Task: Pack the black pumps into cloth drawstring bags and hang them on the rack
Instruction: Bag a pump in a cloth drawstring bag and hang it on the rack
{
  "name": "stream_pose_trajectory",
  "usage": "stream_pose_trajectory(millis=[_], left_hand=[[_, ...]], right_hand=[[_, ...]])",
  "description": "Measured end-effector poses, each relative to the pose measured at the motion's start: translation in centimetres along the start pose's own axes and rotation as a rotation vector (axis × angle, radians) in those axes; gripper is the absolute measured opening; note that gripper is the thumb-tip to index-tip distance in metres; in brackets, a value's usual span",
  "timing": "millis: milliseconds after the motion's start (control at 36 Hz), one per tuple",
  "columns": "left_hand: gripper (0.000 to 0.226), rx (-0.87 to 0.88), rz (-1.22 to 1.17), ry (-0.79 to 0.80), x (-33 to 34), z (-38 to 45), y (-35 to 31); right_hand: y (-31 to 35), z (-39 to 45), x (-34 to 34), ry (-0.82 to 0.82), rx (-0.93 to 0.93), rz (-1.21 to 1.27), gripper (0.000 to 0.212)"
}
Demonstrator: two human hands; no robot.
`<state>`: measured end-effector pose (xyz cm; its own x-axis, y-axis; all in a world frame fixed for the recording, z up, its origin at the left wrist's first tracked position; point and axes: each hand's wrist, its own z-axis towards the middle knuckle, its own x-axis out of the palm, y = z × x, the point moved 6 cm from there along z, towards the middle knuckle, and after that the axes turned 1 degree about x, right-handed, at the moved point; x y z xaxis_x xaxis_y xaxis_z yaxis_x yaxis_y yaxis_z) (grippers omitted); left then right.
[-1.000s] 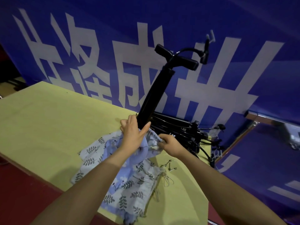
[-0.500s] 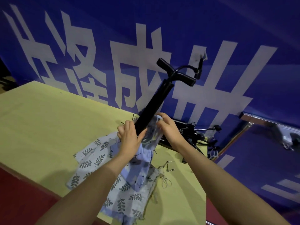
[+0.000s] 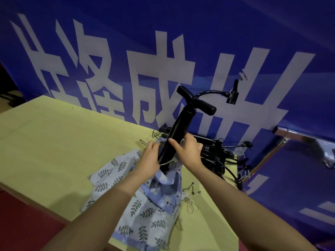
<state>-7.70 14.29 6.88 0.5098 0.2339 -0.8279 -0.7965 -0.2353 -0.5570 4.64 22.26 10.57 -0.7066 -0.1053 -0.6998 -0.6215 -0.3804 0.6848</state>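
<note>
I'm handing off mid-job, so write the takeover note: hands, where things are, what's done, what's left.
Left hand: grips the mouth of the blue cloth bag beside the pump barrel.
Right hand: grips the bag's other edge against the barrel.
Pump in hand: upright and tilted, lower end inside the bag, T-handle and hose still sticking out.
More black pumps lie piled at the back of the table; leaf-print bags lie under the forearms.
Done: pump partly bagged.
Left: pull the bag up, draw the string, hang it; the rack is not in view.
</note>
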Motion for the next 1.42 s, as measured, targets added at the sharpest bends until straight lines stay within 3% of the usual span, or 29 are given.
stream_pose_trajectory(millis=[222,361,472,556,639,750,806,889,1000,1111,1278,1417], left_hand=[[0.051,-0.009,-0.339,-0.28,-6.1,1.0,-3.0],[0.068,0.033,-0.491,-0.448,-8.6,1.0,-3.8],[0.084,0.169,-0.316,-0.499,-9.3,-0.1,-4.6],[0.094,0.217,-0.111,-0.434,-8.9,-0.2,-4.8],[0.089,0.142,-0.02,-0.37,-8.4,0.0,-4.2],[0.079,0.117,0.058,-0.342,-7.9,0.0,-4.3],[0.076,0.132,0.121,-0.338,-8.0,0.1,-4.7],[0.076,0.155,0.196,-0.298,-7.8,0.5,-5.4],[0.077,0.114,0.245,-0.279,-7.5,1.3,-5.8],[0.076,0.088,0.27,-0.282,-7.1,1.9,-6.2],[0.072,0.066,0.398,-0.275,-7.2,1.9,-7.0],[0.061,0.119,0.492,-0.27,-8.0,1.6,-8.2]], right_hand=[[1.0,0.3,0.6,0.047,-0.132,-0.12,0.04],[1.5,-0.1,2.1,0.151,-0.196,-0.202,0.035],[1.4,-0.4,3.1,0.22,-0.185,-0.214,0.037],[1.1,-0.7,3.5,0.276,-0.178,-0.239,0.037],[0.8,-1.0,3.6,0.343,-0.192,-0.284,0.043],[0.4,-1.0,3.2,0.436,-0.188,-0.176,0.024],[0.2,-0.9,2.5,0.474,-0.176,-0.04,0.039],[0.0,-0.7,1.1,0.492,-0.177,-0.053,0.056],[-0.6,-0.1,-1.0,0.391,-0.185,-0.132,0.048],[0.2,0.7,-4.2,0.122,-0.313,-0.165,0.026],[1.3,1.5,-8.4,-0.102,-0.246,0.129,0.014],[3.5,2.3,-11.2,-0.205,-0.176,0.397,0.03]])
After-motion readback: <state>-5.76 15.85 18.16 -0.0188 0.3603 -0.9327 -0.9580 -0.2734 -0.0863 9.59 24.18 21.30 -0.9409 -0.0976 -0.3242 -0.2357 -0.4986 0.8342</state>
